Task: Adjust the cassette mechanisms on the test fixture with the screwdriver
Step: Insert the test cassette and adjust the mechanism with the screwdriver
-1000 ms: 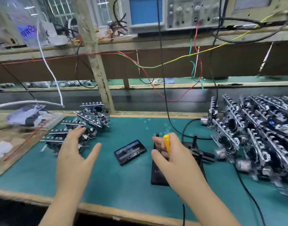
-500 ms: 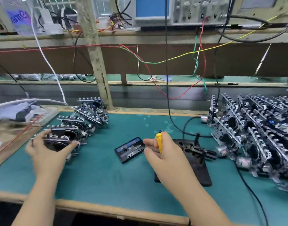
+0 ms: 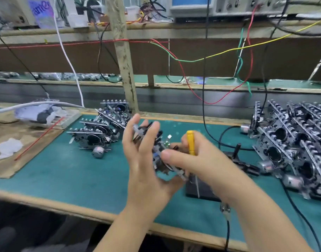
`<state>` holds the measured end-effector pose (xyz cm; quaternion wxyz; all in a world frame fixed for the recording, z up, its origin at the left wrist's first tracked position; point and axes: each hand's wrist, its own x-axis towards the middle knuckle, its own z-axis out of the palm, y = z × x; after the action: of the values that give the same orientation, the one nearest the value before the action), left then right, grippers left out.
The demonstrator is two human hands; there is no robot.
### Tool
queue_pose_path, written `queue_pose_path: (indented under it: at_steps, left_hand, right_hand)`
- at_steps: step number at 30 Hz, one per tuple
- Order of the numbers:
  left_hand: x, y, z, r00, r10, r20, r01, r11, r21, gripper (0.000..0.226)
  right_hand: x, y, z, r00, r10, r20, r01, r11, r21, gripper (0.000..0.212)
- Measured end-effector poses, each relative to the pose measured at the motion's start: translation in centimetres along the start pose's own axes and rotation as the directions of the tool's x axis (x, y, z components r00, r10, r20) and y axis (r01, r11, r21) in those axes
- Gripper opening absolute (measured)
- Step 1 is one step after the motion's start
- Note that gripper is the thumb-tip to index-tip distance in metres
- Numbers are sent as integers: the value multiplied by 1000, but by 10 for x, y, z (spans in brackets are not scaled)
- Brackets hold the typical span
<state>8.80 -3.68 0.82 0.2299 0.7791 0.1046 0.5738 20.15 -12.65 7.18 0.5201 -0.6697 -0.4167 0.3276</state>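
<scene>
mechanism [image 3: 160, 151]: black/silver metal+plastic, toothed edges, held above desk [image 3: 68, 171] centre
left hand [image 3: 143, 160]: fingers wrapped round mechanism
right hand [image 3: 198, 160]: grips yellow screwdriver [image 3: 190, 142], thumb on mechanism
fixture [image 3: 203, 190]: flat black plate, near right

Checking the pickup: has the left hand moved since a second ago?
Yes. The left hand came right from the left pile of cassette mechanisms, holding one mechanism beside the black test fixture.
</scene>
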Motion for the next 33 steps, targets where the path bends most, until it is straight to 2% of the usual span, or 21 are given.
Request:
queue_pose_path:
  at_steps: [3,5,7,8,10,12,13,15,18,25,29,33]
  left_hand:
    - [27,6,15,983,115,144,-104,992,-78,110]
    - [43,2,19,948,128,293,-89,986,-143,118]
    - [56,-8,19,899,68,433,-33,996,-88,122]
    - [61,-15,19,860,0,510,20,999,-34,123]
    - [66,-28,22,740,-136,659,111,991,79,125]
    - [66,-37,30,612,-220,760,140,975,170,124]
    - [65,-40,34,570,-256,781,153,967,206,122]
    - [63,-46,41,536,-299,790,178,954,240,119]
    - [63,-52,45,525,-335,782,225,941,252,122]
    - [71,-60,52,443,-415,795,356,895,269,119]
    - [73,-60,54,410,-426,807,363,887,284,109]
    - [72,-58,55,405,-432,806,376,882,283,105]
  right_hand:
    - [-4,-12,-36,997,-69,-44,63,988,-138,60]
    - [-4,-15,-64,984,-111,-141,65,952,-299,63]
    - [-3,-11,-90,972,-144,-185,35,869,-493,67]
    - [-1,-7,-101,977,-146,-156,25,802,-596,68]
    - [6,5,-114,993,-107,-46,35,650,-759,67]
    - [15,20,-118,997,-59,42,69,571,-818,66]
    - [19,27,-118,997,-44,69,82,560,-824,66]
    - [24,38,-119,995,-23,98,94,567,-819,65]
    - [31,47,-122,995,-3,100,83,574,-815,63]
    - [35,46,-126,991,49,124,74,574,-815,66]
    - [28,42,-146,983,152,101,10,507,-862,82]
    - [23,43,-154,987,148,58,-25,506,-862,75]
